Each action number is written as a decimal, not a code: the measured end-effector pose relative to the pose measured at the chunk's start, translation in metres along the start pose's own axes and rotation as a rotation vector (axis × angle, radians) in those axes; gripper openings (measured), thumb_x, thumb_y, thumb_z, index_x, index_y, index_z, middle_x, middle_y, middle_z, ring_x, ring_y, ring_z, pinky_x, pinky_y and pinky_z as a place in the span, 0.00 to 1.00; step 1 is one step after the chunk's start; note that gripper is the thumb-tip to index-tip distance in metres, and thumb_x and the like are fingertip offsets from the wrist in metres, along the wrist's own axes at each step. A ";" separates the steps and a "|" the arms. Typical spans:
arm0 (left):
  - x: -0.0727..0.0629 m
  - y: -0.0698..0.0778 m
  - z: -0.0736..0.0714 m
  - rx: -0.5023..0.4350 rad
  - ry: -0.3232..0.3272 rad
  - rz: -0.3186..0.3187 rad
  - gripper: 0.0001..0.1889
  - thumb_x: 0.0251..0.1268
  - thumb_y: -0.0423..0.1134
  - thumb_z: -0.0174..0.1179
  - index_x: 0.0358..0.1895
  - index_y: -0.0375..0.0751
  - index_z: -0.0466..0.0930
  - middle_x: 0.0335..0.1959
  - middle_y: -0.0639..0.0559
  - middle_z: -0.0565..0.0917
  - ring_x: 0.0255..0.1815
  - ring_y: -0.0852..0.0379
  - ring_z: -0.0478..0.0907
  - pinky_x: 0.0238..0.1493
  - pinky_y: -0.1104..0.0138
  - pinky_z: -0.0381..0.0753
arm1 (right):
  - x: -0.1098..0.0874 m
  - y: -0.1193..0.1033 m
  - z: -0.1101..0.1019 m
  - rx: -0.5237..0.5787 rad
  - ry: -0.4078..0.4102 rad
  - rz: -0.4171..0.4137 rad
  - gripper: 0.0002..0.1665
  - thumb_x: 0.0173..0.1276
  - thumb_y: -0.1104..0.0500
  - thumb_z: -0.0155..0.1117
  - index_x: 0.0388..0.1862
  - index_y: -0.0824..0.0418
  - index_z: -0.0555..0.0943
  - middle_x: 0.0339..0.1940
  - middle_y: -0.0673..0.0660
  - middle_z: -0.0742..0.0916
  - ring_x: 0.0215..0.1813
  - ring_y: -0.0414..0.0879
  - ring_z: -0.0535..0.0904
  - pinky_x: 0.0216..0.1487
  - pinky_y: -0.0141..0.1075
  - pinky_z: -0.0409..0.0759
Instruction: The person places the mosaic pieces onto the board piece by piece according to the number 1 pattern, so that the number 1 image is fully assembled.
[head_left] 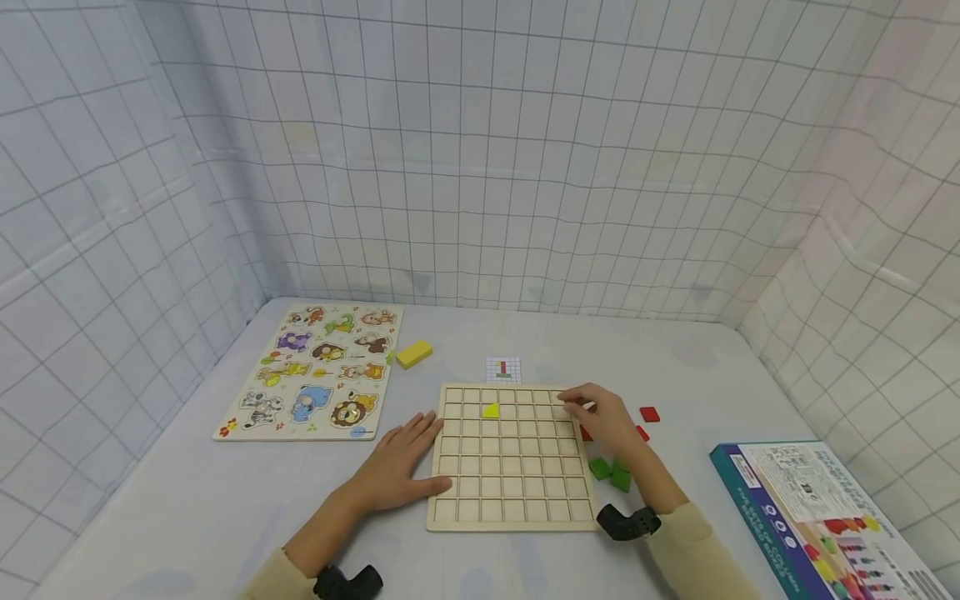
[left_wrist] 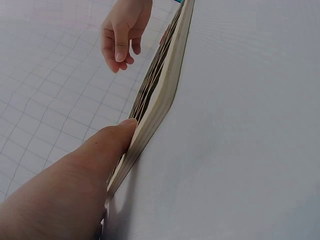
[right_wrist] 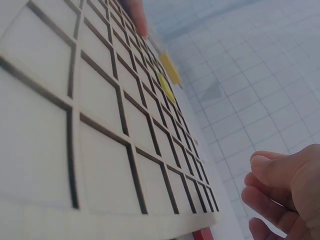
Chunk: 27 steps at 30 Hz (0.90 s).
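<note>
A wooden grid board [head_left: 510, 468] lies on the table between the hands. My left hand [head_left: 401, 467] is spread flat at its left side, the thumb [left_wrist: 117, 135] resting on the board's edge. Over the far right corner of the board hovers my right hand [head_left: 606, 417], with fingers loosely bent. In the right wrist view, the thumb [right_wrist: 272, 167] lies close to the index finger and nothing shows between them. A yellow tile [head_left: 491, 411] sits in the grid's far left part, seeming tilted in the right wrist view. Red tiles [head_left: 649, 414] and green tiles [head_left: 621, 477] lie to the right.
A small patterned card [head_left: 503, 370] lies just beyond the board. To the left are a yellow block [head_left: 414, 354] and an animal puzzle board [head_left: 315, 375]. A printed box [head_left: 817, 517] stands at the near right. Gridded cloth walls [head_left: 487, 208] enclose the table.
</note>
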<state>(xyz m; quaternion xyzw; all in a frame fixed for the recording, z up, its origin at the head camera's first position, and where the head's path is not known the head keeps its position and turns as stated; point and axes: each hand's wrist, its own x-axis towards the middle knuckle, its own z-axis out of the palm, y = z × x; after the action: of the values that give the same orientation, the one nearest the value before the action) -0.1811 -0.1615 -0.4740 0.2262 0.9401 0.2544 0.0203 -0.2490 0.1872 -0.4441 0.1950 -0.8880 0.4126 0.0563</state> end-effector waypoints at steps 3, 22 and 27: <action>0.000 0.000 0.000 0.000 0.004 0.002 0.49 0.61 0.66 0.57 0.76 0.37 0.55 0.77 0.41 0.55 0.77 0.43 0.47 0.72 0.44 0.49 | -0.003 0.005 -0.009 -0.011 0.031 0.022 0.11 0.71 0.63 0.62 0.49 0.63 0.84 0.46 0.56 0.85 0.48 0.52 0.79 0.47 0.44 0.79; -0.001 0.001 -0.001 -0.002 0.005 0.007 0.49 0.60 0.66 0.58 0.76 0.36 0.55 0.77 0.41 0.55 0.77 0.42 0.47 0.71 0.45 0.49 | -0.013 0.041 -0.051 -0.067 0.255 0.266 0.15 0.74 0.59 0.59 0.53 0.67 0.82 0.49 0.65 0.85 0.51 0.57 0.78 0.50 0.46 0.78; 0.000 0.001 -0.001 -0.003 0.002 0.002 0.49 0.61 0.66 0.58 0.76 0.37 0.55 0.77 0.41 0.55 0.78 0.43 0.47 0.72 0.45 0.49 | -0.017 0.046 -0.059 -0.032 0.310 0.398 0.17 0.75 0.57 0.57 0.54 0.67 0.81 0.48 0.65 0.84 0.48 0.55 0.78 0.39 0.30 0.77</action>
<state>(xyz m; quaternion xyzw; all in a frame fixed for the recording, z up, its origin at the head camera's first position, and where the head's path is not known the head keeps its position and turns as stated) -0.1807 -0.1615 -0.4733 0.2268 0.9395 0.2558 0.0194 -0.2556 0.2639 -0.4425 -0.0501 -0.8961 0.4264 0.1126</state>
